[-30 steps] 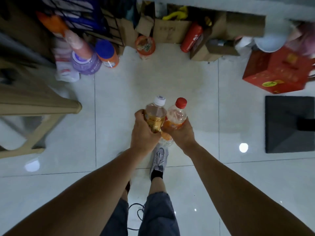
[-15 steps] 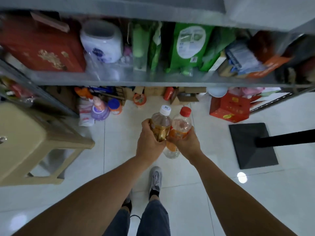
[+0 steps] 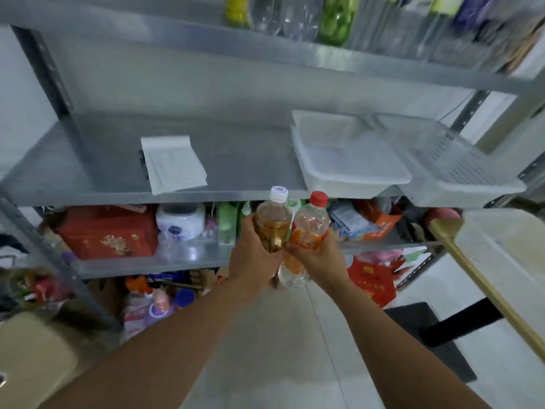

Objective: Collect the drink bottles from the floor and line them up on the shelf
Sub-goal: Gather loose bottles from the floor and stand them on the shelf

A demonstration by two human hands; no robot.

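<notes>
Both bottles have come up from near the floor to the front edge of the middle shelf [image 3: 236,160], and the view has swung from the tiles to the metal rack. Each grip is clenched on one bottle: the left hand [image 3: 253,255] wraps the white-capped bottle [image 3: 272,222] of brown drink, the right hand [image 3: 320,255] the red-capped bottle [image 3: 311,228] with the orange label. They are held upright and touching each other, caps just level with the shelf's front lip.

To do the placing well, I judge both should be lifted clear of the lip before going forward, then set down on the bare stretch of metal between the notepad [image 3: 174,162] near the left and the white tray [image 3: 348,160] toward the right. One base should go down first, the second just beside it, so a row starts along the front edge with room to extend.

That shelf is flat grey metal, smooth enough for a bottle to slide. A perforated basket [image 3: 460,160] overhangs its right corner. The shelf below is crowded with a red box [image 3: 109,234] and packets; the floor [image 3: 265,349] is pale glossy tile.
</notes>
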